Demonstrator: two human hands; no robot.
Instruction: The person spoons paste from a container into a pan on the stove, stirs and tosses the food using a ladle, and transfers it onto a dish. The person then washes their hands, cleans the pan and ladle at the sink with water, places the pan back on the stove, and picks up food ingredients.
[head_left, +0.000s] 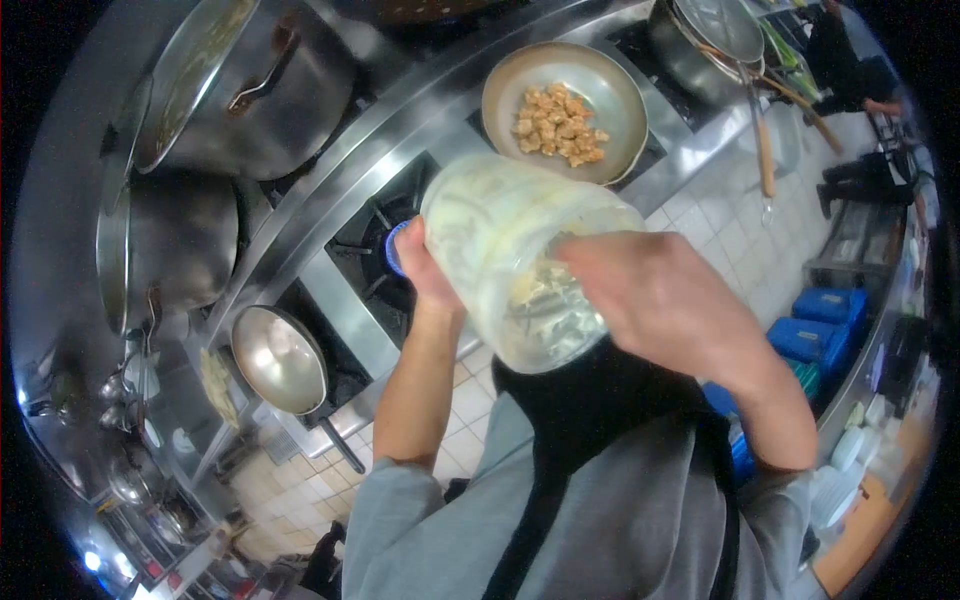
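Note:
My left hand [428,268] grips the side of a cloudy, see-through plastic tub [475,235] near its base. The tub is tilted, its open mouth turned to the right, and pale creamy smears coat the inside. My right hand [655,300] is at the mouth with its fingers curled and reaching inside. What those fingers hold, if anything, is hidden by the rim and blur. Just beyond the tub, a frying pan [625,95] on the stove contains browned chunks of food [558,125].
A lit burner [395,248] shows a blue flame close to my left hand. Another frying pan [280,365] sits left, its handle over the stove edge. Large steel pots [290,110] line the back. A strainer with a wooden handle [765,160] rests at upper right. People stand far right.

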